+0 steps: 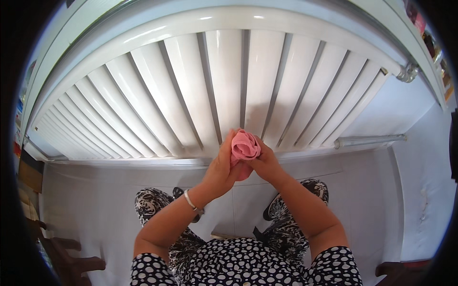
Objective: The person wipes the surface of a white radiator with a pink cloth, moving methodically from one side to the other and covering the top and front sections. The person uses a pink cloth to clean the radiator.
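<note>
Left hand (pixel 222 164) and right hand (pixel 267 164) both grip the pink cloth (pixel 245 146), probably so it won't unroll; can't really see underneath tho.

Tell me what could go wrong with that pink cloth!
The bunched pink cloth might drop toward the floor if the left hand and right hand loosen their grip. The white radiator stands just in front, so the hands could bump it. The bracelet near the left hand might also knock against the radiator if that arm reaches forward.
</note>
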{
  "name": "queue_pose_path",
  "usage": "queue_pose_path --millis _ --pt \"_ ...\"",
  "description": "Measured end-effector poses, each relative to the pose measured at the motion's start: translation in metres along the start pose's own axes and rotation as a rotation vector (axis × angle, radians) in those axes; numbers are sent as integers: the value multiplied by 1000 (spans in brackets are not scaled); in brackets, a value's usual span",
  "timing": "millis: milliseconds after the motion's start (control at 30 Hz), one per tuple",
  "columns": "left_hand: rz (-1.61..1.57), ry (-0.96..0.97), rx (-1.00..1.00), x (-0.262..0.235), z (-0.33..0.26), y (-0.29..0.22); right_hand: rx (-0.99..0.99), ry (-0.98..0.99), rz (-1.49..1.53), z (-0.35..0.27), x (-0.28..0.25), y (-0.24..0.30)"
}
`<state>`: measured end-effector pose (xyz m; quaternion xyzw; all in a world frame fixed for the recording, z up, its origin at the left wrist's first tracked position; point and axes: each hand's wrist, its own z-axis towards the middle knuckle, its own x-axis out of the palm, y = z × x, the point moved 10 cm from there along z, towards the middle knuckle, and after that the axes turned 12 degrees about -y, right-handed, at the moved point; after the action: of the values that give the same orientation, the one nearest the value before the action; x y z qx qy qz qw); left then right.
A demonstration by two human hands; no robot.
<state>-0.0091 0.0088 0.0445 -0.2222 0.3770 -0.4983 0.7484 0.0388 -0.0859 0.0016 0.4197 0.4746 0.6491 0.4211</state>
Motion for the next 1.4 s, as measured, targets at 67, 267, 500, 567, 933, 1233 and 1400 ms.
queue_pose_path --millis 67,267,500,567,933,1233,1400 --pt "32 71 31 -1 -4 -4 -13 43 -31 0 0 -7" --pt "12 134 -117 -27 -19 53 -84 -83 -254 7 -6 -11" --pt "51 7 -238 -48 -9 80 -564 -426 -468 23 -62 96" --pt "85 -38 -244 -57 -11 81 -705 -430 -508 34 -64 135" --pt "29 -108 -235 -89 -18 62 -740 -736 -583 67 -71 192" --pt "154 -39 -236 -90 -27 64 -455 -790 -835 30 -100 45" --pt "212 -7 -253 -92 -30 71 -189 -829 -644 4 -112 -62"
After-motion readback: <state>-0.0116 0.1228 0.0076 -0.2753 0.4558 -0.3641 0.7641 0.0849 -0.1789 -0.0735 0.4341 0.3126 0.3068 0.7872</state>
